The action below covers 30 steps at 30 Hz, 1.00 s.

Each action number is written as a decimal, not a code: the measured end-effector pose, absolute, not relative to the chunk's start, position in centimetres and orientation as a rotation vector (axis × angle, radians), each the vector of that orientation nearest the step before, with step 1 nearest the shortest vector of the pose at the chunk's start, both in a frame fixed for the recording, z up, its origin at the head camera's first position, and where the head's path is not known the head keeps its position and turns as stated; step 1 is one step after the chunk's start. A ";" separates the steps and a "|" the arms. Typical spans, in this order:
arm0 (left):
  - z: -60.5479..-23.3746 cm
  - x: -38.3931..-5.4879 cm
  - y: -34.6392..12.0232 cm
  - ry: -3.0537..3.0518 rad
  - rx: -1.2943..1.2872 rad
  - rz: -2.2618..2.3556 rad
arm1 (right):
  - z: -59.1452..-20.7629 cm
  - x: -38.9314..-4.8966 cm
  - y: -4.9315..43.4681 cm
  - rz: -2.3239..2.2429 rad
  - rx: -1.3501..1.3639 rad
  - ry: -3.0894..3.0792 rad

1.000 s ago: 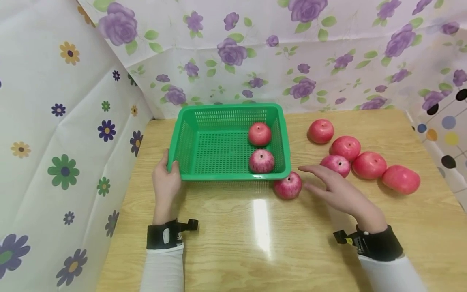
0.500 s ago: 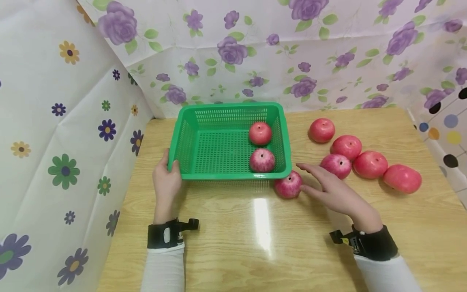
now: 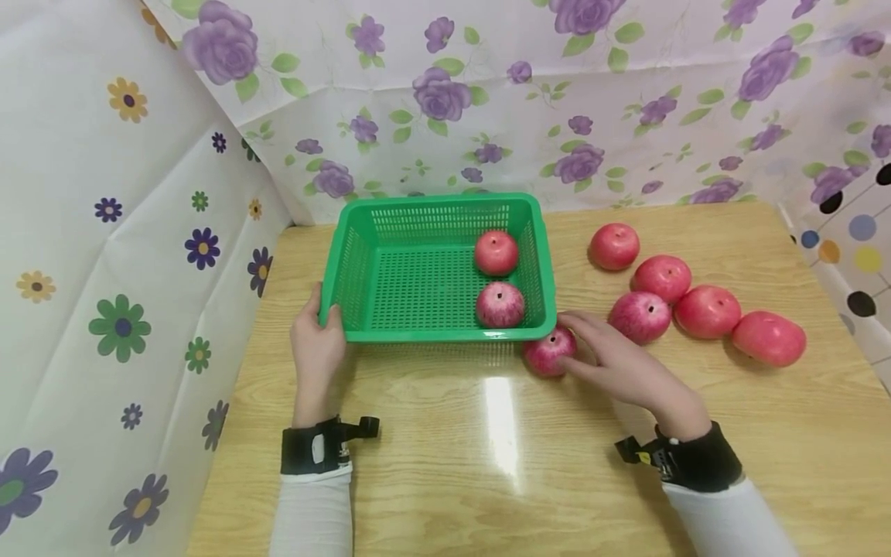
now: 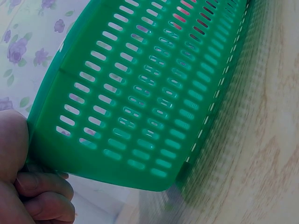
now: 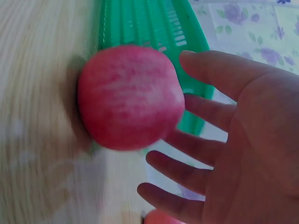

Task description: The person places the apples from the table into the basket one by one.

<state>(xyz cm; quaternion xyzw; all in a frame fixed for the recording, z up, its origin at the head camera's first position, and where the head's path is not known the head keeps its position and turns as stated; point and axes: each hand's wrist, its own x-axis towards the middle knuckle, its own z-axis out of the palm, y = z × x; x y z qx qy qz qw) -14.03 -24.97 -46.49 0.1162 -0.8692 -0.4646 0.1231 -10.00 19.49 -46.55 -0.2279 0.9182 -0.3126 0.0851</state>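
Observation:
A green plastic basket [image 3: 438, 336] stands on the wooden table with two red apples inside, one plain red [image 3: 496, 253] and one streaked [image 3: 500, 306]. My left hand [image 3: 316, 348] grips its left end; in the left wrist view the fingers [image 4: 49, 203] curl under the rim. Another streaked apple [image 3: 546, 353] lies on the table at the basket's near right corner, partly under the rim. My right hand [image 3: 619, 363] is right beside this apple, thumb on the near side and fingers on the far side. The right wrist view shows those fingers [image 5: 184, 175] spread and fairly straight around the apple.
Several more apples lie to the right: one at the back [image 3: 614, 246], a streaked one [image 3: 640, 317] just behind my right hand, and others in a slanting row out to the far right apple [image 3: 769, 339]. Flowered sheeting [image 3: 445, 155] walls off the back and left.
My right hand has moved left from beside the apple until its thumb and fingers flank it. The left hand and basket have stayed in place.

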 end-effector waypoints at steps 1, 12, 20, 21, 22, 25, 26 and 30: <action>-46.5 -14.0 -25.0 -2.535 0.340 -1.358 | -46.6 -10.0 19.2 -0.924 -0.684 2.736; -46.6 -13.7 -25.1 -2.534 0.335 -1.352 | -47.3 -10.4 17.5 -0.958 -0.687 2.732; -46.7 -14.0 -25.0 -2.525 0.322 -1.374 | -47.5 -10.7 16.9 -0.974 -0.606 2.728; -46.7 -14.0 -25.0 -2.524 0.321 -1.377 | -47.5 -10.8 16.8 -0.979 -0.600 2.724; -46.7 -14.1 -25.0 -2.523 0.321 -1.380 | -47.6 -10.8 16.7 -0.984 -0.595 2.721; -46.7 -14.2 -25.0 -2.518 0.319 -1.379 | -47.7 -11.0 16.5 -0.994 -0.586 2.720; -46.7 -14.2 -25.0 -2.518 0.319 -1.377 | -47.7 -11.1 16.4 -1.005 -0.587 2.718; -46.7 -14.1 -25.1 -2.523 0.318 -1.368 | -47.8 -11.2 16.1 -1.037 -0.583 2.725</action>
